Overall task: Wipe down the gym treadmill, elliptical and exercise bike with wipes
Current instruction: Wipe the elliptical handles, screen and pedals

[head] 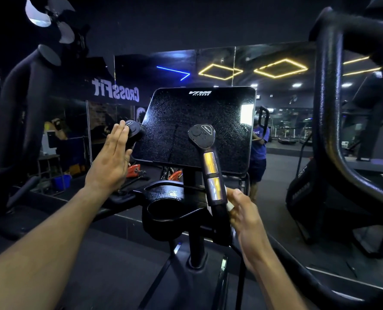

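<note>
Wipe (227,205), right hand (245,211) (against handle (213,175))

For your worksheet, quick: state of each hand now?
Left hand: open, flat against left grip.
Right hand: holding wipe on right grip.

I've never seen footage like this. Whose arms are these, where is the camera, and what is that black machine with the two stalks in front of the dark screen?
There is no robot here: the arms belong to a person, and the single picture comes from a wide-angle camera worn on their head, looking forward and down.

The machine is gym cardio equipment. Its dark console screen is off and speckled with droplets. Two handles rise in front of it. The left hand lies flat, fingers straight, against the left handle. The right hand holds a white wipe against the right handle, just below its shiny metal sensor plates. Below the screen sits a black cup holder. Behind it all, a wall mirror reflects the ceiling lights.
</note>
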